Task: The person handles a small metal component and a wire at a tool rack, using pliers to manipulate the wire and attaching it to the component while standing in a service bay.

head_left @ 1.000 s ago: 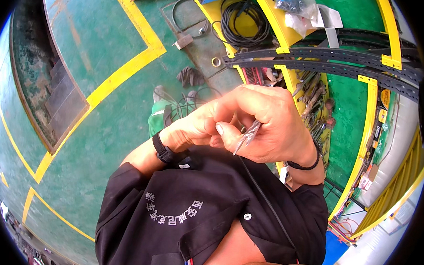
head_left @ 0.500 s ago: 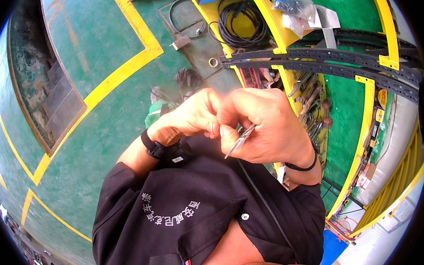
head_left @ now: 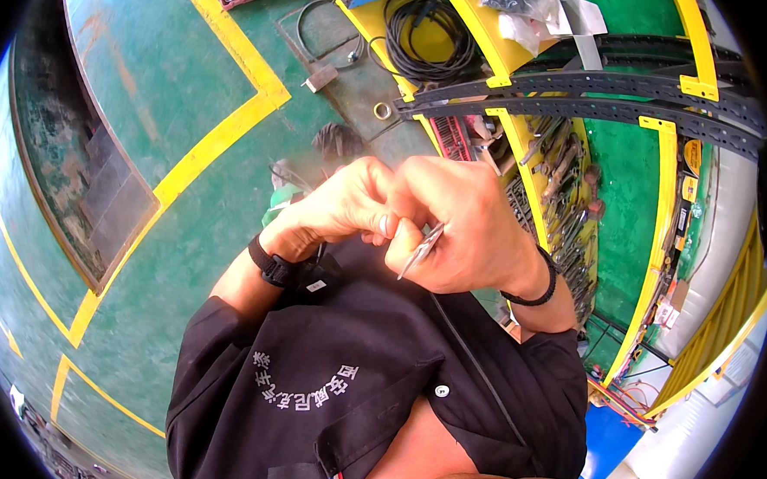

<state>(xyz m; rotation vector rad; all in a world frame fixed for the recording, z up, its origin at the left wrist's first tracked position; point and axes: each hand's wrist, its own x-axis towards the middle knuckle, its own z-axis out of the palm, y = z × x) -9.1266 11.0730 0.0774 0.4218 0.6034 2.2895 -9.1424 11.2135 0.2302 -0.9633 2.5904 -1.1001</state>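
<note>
slim silvery piece (head_left: 421, 252), right grip (head_left: 462, 218)

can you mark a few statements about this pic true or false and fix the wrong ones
1. The right hand holds a thin metal piece. True.
2. The hands are held wide apart. False: the left hand is up against the right at the fingers.
3. The watch is on the right wrist. False: the black watch is on the left wrist; the right wrist has a black band.
4. The floor is green with yellow lines. True.
5. The coiled cable is red. False: the coiled cable is black.
6. The shirt is dark. True.
</note>
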